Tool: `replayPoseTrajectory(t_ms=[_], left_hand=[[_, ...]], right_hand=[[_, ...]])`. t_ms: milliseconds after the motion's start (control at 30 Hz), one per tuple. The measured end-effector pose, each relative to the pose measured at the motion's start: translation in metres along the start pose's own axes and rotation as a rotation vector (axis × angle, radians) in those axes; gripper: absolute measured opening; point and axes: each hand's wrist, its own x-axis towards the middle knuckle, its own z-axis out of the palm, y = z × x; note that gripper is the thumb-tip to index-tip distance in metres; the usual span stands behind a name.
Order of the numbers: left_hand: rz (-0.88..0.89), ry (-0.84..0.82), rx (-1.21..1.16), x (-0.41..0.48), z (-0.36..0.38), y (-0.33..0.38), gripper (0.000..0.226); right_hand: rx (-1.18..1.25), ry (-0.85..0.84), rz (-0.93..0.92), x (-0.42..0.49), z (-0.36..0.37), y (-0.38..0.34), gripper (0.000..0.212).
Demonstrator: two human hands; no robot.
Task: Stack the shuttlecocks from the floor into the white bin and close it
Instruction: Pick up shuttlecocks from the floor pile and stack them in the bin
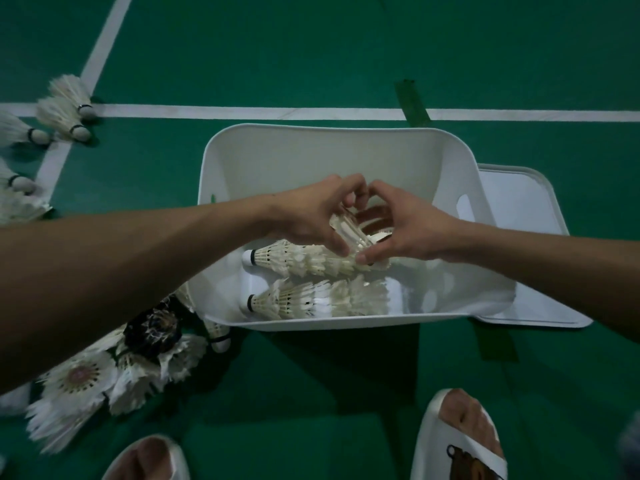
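The green court floor [311,46] is crossed by white lines [242,111] and patched with strips of green tape [412,102]; the white bin [329,128] stands on it, its lid [526,202] lying flat against its right side; loose shuttlecocks [65,112] lie far left, with a heap [104,375] by the bin's near left corner; white slippers [457,441] stand nearest.

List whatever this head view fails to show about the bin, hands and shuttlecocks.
All in the head view:
1. held shuttlecock: largely covered by the left hand and right hand, ends unclear.
2. nested rows in the white bin: count per row unreadable, feathers overlap.
3. floor pile: partly under the left forearm, cut by the left edge.
4. lid: left part behind the bin wall.
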Motion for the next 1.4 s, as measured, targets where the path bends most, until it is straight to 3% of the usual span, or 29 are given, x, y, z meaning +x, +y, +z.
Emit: replayPoseTrajectory(t_ms=[133, 267, 367, 500, 633, 733, 833, 967, 1100, 1400], left_hand=[[0.041, 0.061, -0.092, 0.002, 0.011, 0.006, 0.061], [0.044, 0.124, 0.102, 0.005, 0.021, 0.007, 0.064], [0.023, 0.194, 0.172, 0.007, 0.017, 0.008, 0.052], [0.052, -0.074, 0.193, 0.012, 0.022, 0.008, 0.037], [0.094, -0.408, 0.400, 0.022, 0.040, 0.004, 0.074], [0.143, -0.517, 0.463, 0.030, 0.050, 0.002, 0.098], [0.178, -0.597, 0.568, 0.033, 0.058, 0.001, 0.106], [0.196, -0.601, 0.687, 0.035, 0.058, 0.000, 0.096], [0.191, -0.563, 0.650, 0.035, 0.053, -0.002, 0.087], [0.192, -0.565, 0.579, 0.026, 0.049, -0.007, 0.081]], right_hand=[[-0.005, 0.041, 0.001, -0.005, 0.004, 0.000, 0.068], [-0.132, -0.016, 0.076, -0.009, -0.008, 0.003, 0.075], [-0.227, -0.020, 0.138, -0.012, -0.017, 0.012, 0.082], [-0.374, 0.062, 0.151, -0.011, -0.021, 0.024, 0.072], [-0.386, 0.078, 0.174, -0.005, -0.024, 0.031, 0.052], [-0.527, 0.029, 0.144, -0.004, -0.024, 0.031, 0.050], [-0.544, 0.015, 0.156, -0.007, -0.025, 0.026, 0.050], [-0.552, 0.037, 0.207, -0.010, -0.024, 0.020, 0.056], [-0.694, 0.010, 0.219, -0.009, -0.020, 0.016, 0.032], [-0.884, -0.067, 0.203, -0.015, -0.011, 0.019, 0.047]])
